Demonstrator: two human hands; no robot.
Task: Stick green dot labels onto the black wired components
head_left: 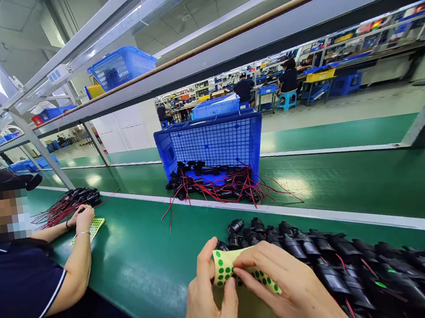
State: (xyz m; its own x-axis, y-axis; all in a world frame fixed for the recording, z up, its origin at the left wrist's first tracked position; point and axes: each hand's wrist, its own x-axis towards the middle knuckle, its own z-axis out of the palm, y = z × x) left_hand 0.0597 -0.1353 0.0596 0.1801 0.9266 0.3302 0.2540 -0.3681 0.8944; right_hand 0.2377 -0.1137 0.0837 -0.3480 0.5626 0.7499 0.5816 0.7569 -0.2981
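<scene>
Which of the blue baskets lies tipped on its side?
The large blue basket on the green belt, centre, with black parts and red wires spilling from its open mouth. The basket on the upper rack sits upright.

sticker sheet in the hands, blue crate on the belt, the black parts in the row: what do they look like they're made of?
Sticker sheet: thin yellowish backing paper, probably glossy release liner; it curls under the left hand and right hand. Green dots look like paper or film.
Blue crate: moulded plastic, perforated grid walls.
Black parts: likely glossy plastic housings, showing highlights; red leads look plastic-insulated.
</scene>
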